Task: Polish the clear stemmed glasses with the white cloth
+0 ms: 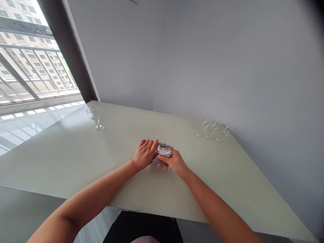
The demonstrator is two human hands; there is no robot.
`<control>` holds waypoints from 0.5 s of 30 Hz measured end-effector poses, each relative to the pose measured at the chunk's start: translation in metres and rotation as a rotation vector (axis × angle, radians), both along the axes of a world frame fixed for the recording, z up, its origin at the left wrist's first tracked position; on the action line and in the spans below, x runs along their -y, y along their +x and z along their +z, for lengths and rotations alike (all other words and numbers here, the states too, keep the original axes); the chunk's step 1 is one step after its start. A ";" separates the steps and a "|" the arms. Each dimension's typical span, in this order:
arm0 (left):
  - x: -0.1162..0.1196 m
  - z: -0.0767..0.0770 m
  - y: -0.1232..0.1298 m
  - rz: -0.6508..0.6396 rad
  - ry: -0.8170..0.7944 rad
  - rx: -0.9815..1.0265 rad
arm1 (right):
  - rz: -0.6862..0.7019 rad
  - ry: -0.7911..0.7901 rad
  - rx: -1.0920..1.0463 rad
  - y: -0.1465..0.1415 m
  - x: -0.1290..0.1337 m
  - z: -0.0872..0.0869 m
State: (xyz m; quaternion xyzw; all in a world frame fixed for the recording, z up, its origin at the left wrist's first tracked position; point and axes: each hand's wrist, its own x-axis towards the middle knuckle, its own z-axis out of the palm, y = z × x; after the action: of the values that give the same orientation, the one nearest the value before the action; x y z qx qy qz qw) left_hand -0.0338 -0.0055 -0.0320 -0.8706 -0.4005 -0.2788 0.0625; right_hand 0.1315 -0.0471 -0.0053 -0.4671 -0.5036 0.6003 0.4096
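A bunched pale grey-white cloth (165,153) is between my two hands, just above the middle of the table. My left hand (144,154) is closed, knuckles up, at the cloth's left side. From the right, my right hand (176,161) grips the cloth, with the thumb on top and fingers curled below and into the folds. A fold of the cloth hangs down under the hands. Whether anything is wrapped inside the cloth, I cannot tell.
A stemmed glass (93,114) stands upright near the far left of the pale table (116,135). Several more clear stemmed glasses (214,127) stand together by the right edge, close to the grey wall (227,67). A window (35,60) with railings is at the left.
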 end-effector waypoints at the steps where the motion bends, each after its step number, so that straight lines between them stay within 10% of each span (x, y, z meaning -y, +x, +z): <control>1: 0.000 0.001 0.000 -0.015 0.000 -0.010 | 0.005 -0.025 -0.044 0.003 -0.001 -0.001; 8: 0.002 0.013 -0.004 -0.099 -0.107 0.013 | 0.010 -0.147 -0.250 0.018 0.007 0.003; 15: -0.002 0.027 -0.007 -0.296 -0.615 0.111 | 0.238 0.291 0.327 0.041 0.024 0.007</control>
State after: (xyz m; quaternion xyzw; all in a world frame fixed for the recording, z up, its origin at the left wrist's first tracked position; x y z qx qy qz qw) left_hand -0.0405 -0.0040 -0.0051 -0.8809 -0.3380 -0.1980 -0.2656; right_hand 0.1729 -0.0710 0.0017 -0.4315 -0.6958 0.4820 0.3119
